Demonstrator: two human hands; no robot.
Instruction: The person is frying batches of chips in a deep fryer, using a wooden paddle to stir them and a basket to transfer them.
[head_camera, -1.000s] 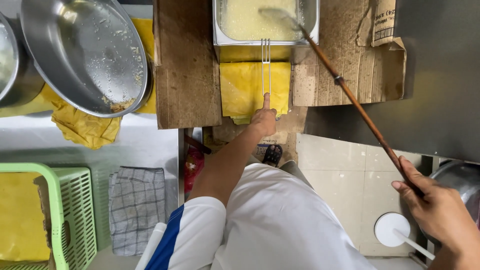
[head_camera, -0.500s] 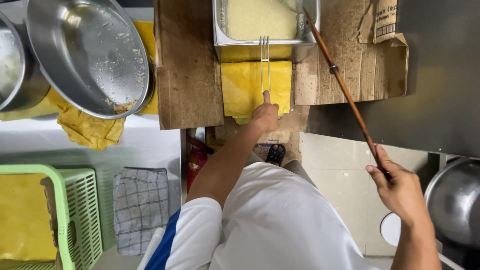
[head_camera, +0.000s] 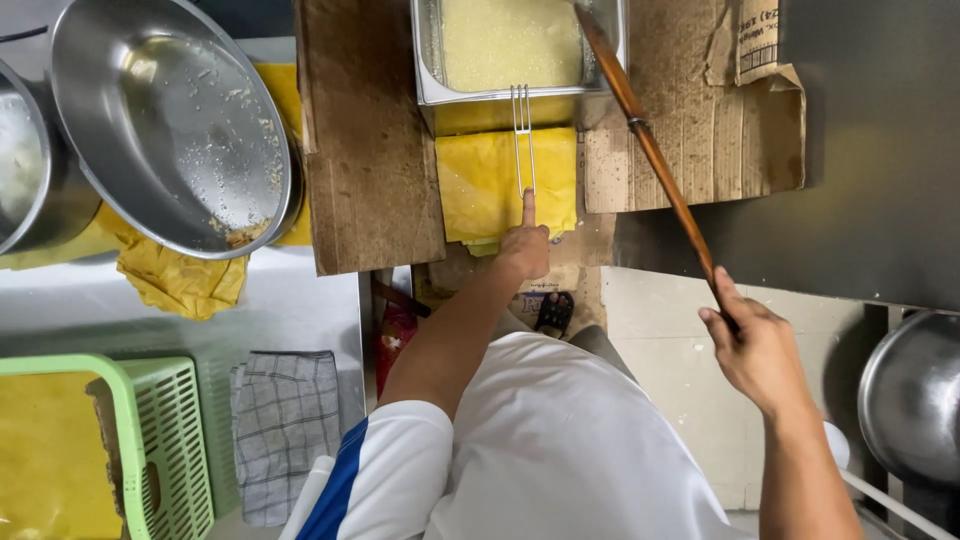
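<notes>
My left hand reaches forward and grips the end of a wire handle that runs into a rectangular steel pan full of pale yellow liquid. The index finger lies along the wire. Under the handle a yellow cloth hangs over the edge. My right hand is closed on the lower end of a long wooden stick, whose far end slants up into the pan's right side.
Brown cardboard sheets lie on both sides of the pan. A large tilted steel bowl sits at the left over yellow cloths. A green plastic basket and a checked towel are at lower left. Another steel bowl sits at the right.
My right hand has slid up and left along the wooden stick, pushing its far end deeper over the pan. My left hand has stayed on the wire handle.
</notes>
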